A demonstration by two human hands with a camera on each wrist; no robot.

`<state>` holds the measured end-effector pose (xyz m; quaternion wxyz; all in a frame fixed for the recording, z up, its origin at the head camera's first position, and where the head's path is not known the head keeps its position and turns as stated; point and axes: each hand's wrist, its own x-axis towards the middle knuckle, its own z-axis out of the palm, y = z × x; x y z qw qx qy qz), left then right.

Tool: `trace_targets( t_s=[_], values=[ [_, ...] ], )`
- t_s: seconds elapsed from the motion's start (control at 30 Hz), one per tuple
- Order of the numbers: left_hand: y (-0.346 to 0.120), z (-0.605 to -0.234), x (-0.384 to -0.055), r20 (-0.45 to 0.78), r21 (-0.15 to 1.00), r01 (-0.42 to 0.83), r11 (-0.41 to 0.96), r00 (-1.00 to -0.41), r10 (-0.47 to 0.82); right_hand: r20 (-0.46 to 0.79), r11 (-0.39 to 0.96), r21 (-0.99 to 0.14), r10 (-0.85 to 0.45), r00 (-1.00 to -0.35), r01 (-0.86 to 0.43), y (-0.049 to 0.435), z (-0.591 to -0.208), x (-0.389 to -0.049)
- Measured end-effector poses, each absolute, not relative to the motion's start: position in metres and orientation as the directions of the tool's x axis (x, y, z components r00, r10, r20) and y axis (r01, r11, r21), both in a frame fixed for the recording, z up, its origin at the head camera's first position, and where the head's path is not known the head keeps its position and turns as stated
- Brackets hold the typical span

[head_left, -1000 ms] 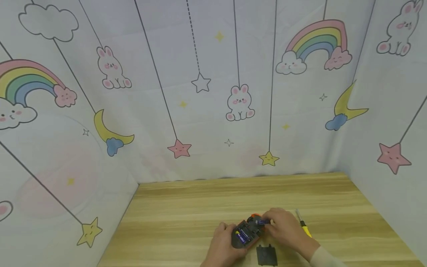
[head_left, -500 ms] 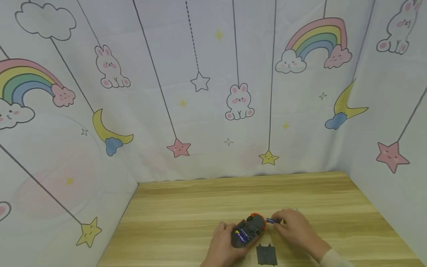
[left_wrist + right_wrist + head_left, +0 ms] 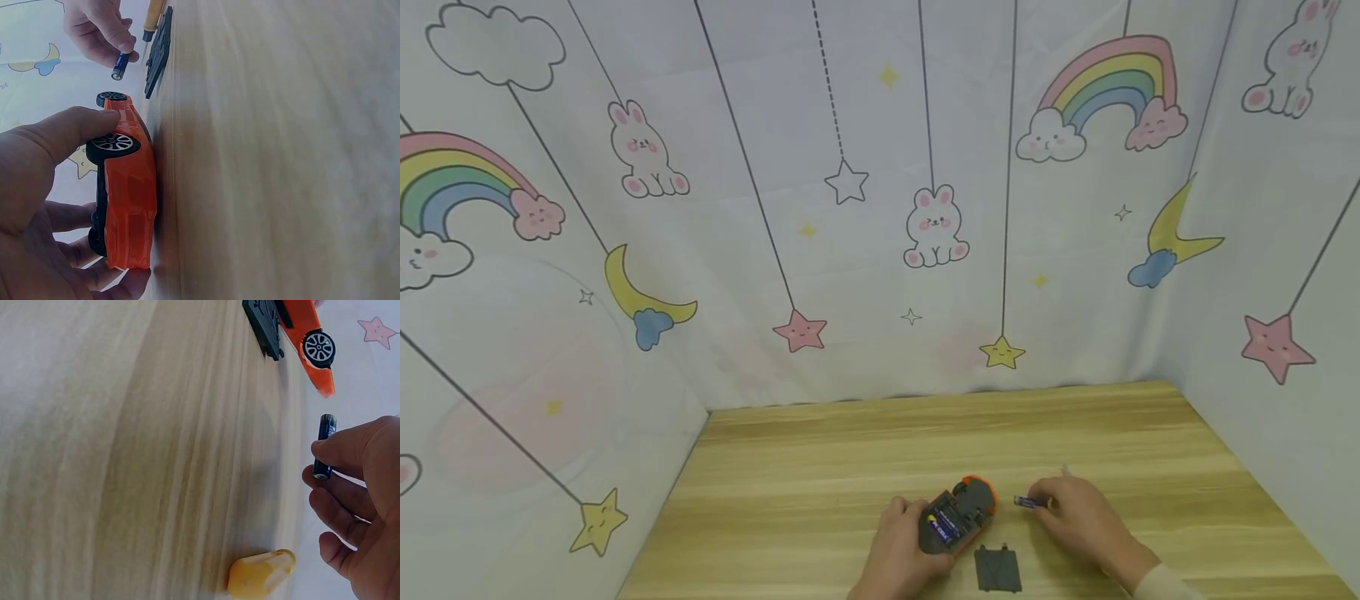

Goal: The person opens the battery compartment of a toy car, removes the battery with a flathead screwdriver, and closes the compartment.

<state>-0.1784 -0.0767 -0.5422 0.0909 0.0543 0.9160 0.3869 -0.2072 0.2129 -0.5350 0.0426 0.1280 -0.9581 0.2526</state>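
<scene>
An orange toy car (image 3: 130,206) lies upside down, its dark underside (image 3: 976,498) up and its wheels showing. My left hand (image 3: 895,546) grips it by the near end, thumb along one side by a wheel and fingers on the other. In the car's uncovered battery bay sits a dark blue battery (image 3: 945,528) with yellow and white print. My right hand (image 3: 1078,517) pinches another small blue battery (image 3: 325,447) between thumb and forefinger, a short way right of the car's front. The black battery cover (image 3: 997,570) lies on the table just below the car.
A screwdriver with a yellow handle (image 3: 259,575) lies on the wood-patterned table (image 3: 790,483) by the right hand, which mostly hides it in the head view. White cloth walls (image 3: 865,358) printed with rabbits and stars enclose the table at back and sides.
My right hand has drawn back to the right from over the car's front with the battery pinched in it. The left hand keeps its grip on the car, nearly still.
</scene>
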Motion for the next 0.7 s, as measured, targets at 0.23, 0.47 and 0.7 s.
trace_targets(
  t_s=[0.23,0.47,0.7],
  values=[
    [-0.077,-0.541,-0.178,-0.107,0.718,0.046,0.695,-0.979,0.176,0.214,0.852,-0.423,-0.236,-0.948,-0.307,0.213,-0.544,-0.206],
    [-0.077,-0.543,-0.178,-0.095,0.705,0.056,0.707,-0.98,0.172,0.225,0.861,-0.406,-0.23,-0.947,-0.306,0.211,-0.551,-0.207],
    [-0.077,-0.543,-0.178,-0.091,0.698,0.062,0.713,-0.98,0.174,0.221,0.878,-0.383,-0.217,-0.951,-0.289,0.211,-0.556,-0.208]
  ],
)
